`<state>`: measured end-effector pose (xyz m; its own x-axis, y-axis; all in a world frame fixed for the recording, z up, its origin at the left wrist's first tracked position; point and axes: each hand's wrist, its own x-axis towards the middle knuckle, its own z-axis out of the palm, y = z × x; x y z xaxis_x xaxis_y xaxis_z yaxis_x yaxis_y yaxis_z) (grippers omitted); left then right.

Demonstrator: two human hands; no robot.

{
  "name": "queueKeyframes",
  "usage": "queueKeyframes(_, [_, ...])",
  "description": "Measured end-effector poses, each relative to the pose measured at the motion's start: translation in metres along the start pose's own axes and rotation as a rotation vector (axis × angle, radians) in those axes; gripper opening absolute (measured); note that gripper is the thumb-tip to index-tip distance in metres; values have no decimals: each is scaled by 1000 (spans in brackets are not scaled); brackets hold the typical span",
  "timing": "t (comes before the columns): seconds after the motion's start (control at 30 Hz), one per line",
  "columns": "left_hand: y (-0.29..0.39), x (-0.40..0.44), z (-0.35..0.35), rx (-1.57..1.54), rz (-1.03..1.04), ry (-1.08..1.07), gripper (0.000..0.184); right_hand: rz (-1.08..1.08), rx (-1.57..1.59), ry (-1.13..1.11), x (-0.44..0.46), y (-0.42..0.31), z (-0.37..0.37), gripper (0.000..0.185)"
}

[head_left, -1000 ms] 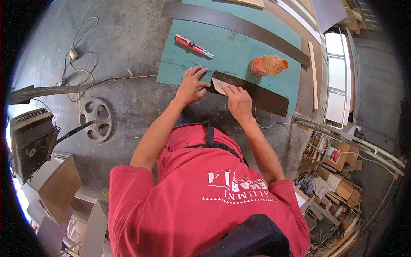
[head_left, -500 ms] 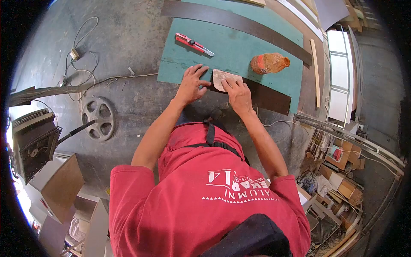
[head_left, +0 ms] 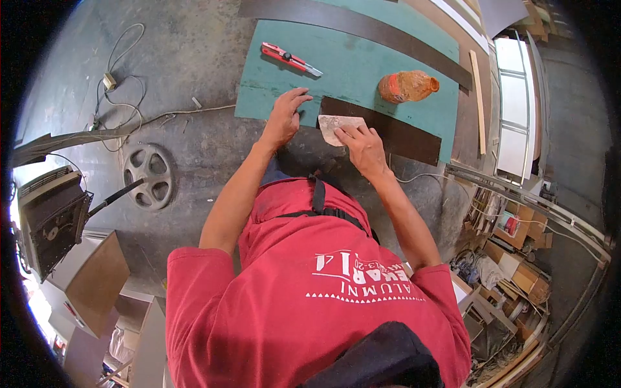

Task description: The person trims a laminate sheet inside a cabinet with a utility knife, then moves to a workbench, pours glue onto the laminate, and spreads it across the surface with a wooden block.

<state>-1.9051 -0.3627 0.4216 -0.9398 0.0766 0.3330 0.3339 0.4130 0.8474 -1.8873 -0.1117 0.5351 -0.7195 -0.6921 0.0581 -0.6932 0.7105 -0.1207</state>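
Note:
My right hand [head_left: 367, 150] grips a pale, flat, stained scraper-like piece [head_left: 337, 129] over the left end of a short dark brown strip [head_left: 404, 138]. The strip lies along the near edge of a green board [head_left: 349, 64]. My left hand [head_left: 283, 118] rests at the board's near edge, left of the strip, with its fingers apart and nothing in it. A red utility knife [head_left: 291, 59], blade out, lies on the board. Further right, an orange-brown stained bottle [head_left: 407, 86] lies on its side.
A long dark strip [head_left: 356, 24] crosses the board's far part. Right of the board lies a thin wooden stick [head_left: 478, 102]. A spoked metal wheel [head_left: 149, 176] and a cable [head_left: 187, 110] are on the floor at left. Wood scraps [head_left: 517, 271] are piled at lower right.
The pale piece has turned and shifted toward my body with my right hand, uncovering the strip's far left corner. My left hand has drawn back slightly from the strip.

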Motion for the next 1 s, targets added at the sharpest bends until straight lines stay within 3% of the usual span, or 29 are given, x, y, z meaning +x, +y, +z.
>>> queueKeyframes(0.23, [-1,2,2,23,34,13,52,-11,89,-13,-9,-10,-11,33])
queueKeyframes(0.3, [-2,3,1,127,132,-12,50,-9,158,-6,-8,-11,-19,33])
queueKeyframes(0.43, [4,1,-1,200,138,-45,52,135,182,143,-5,0,-26,31])
queueKeyframes(0.53, [30,-6,-9,-13,-19,97,37,221,222,210,0,6,-22,25])
queueKeyframes(0.6, [49,-22,-16,-221,-658,-24,28,325,357,188,1,5,-21,22])
queueKeyframes(0.63, [47,-30,-15,-219,-658,-23,28,324,359,190,2,3,-22,22])
queueKeyframes(0.7, [33,-54,-4,-549,-998,-283,35,439,471,136,2,-2,-23,21])
queueKeyframes(0.83, [32,-71,20,-789,-1044,-167,38,470,437,123,1,-4,-29,21])
queueKeyframes(0.9, [37,-67,21,-896,-968,-103,38,459,293,193,-3,6,-37,21])
queueKeyframes(1.0, [37,-59,17,-872,-930,-156,37,417,124,219,-15,27,-36,20])
